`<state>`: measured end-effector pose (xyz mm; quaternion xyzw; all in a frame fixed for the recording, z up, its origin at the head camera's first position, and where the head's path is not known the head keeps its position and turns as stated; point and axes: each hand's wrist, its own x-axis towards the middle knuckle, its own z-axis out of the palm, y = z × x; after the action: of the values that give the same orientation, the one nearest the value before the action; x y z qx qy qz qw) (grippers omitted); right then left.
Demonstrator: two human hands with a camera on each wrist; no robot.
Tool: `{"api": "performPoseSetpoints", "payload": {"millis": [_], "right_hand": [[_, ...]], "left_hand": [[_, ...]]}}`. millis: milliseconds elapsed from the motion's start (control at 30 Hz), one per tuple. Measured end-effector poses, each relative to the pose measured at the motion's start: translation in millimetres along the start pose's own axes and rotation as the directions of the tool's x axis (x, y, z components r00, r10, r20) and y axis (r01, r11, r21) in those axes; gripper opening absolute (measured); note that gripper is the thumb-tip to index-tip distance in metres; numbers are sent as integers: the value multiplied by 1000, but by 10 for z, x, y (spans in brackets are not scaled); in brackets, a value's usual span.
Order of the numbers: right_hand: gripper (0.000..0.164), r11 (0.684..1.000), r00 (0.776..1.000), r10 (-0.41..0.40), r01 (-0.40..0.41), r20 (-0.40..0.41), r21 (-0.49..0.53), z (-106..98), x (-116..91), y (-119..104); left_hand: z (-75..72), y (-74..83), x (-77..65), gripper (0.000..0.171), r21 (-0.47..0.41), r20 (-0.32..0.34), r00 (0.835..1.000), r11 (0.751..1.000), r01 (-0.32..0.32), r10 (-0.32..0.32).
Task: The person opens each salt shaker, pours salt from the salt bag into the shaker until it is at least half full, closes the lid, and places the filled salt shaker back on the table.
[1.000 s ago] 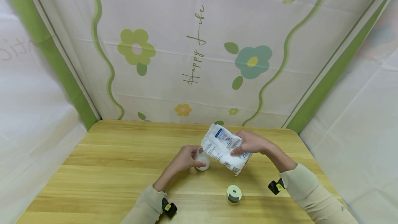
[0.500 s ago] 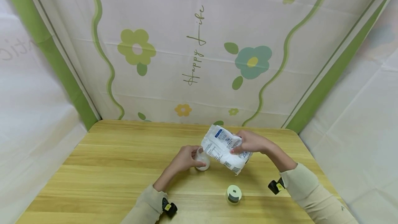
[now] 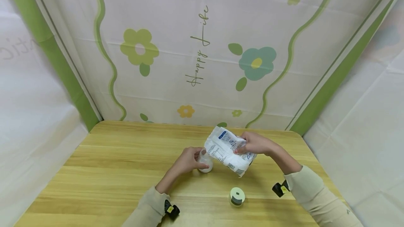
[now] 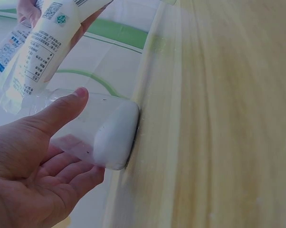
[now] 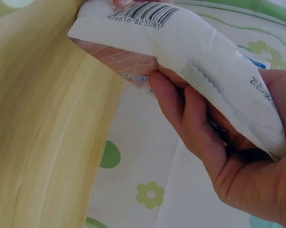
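Note:
My left hand (image 3: 188,161) holds a clear jar (image 3: 206,162) between thumb and fingers. The jar stands upright on the table, and in the left wrist view white contents (image 4: 118,133) lie at its bottom. A white printed plastic bag (image 3: 228,150) is tilted down to the left, its end at the jar's mouth. My right hand (image 3: 255,144) grips this bag, thumb on the near face and fingers on the far side, as the right wrist view shows. A barcode (image 5: 152,15) marks the bag's lower end. Whether anything is flowing out is too small to tell.
A round pale green lid (image 3: 237,196) with a dark grey part lies on the wooden table (image 3: 120,171), nearer the front than the jar. White flower-printed cloth (image 3: 170,66) walls the back and both sides of the table.
My right thumb has shifted slightly up the bag's face. Both hands, the jar and the bag otherwise stay in nearly the same place.

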<state>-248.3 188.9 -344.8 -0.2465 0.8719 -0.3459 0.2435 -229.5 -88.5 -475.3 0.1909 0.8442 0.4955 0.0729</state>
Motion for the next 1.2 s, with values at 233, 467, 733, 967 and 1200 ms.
{"api": "performPoseSetpoints", "payload": {"millis": [233,467,733,967,1200], "right_hand": [[16,1000,1000,3,-3,-4,1,-3,-7,-9],[16,1000,1000,-8,8,3,11,-12,-9,-14],[15,1000,1000,-14,14,3,1,-18,6,-10],[16,1000,1000,-10,10,-3,-11,-25,2,-14],[16,1000,1000,-18,18,1,1,-27,-4,-15]], "left_hand": [[-1,3,-1,61,-13,8,1000,1000,6,-6],[-13,4,0,56,-4,14,1000,1000,-3,3],[-17,5,3,55,1,17,1000,1000,0,0],[-18,-14,7,55,-9,20,1000,1000,0,1],[-28,6,4,53,1,25,1000,1000,-2,2]]}}
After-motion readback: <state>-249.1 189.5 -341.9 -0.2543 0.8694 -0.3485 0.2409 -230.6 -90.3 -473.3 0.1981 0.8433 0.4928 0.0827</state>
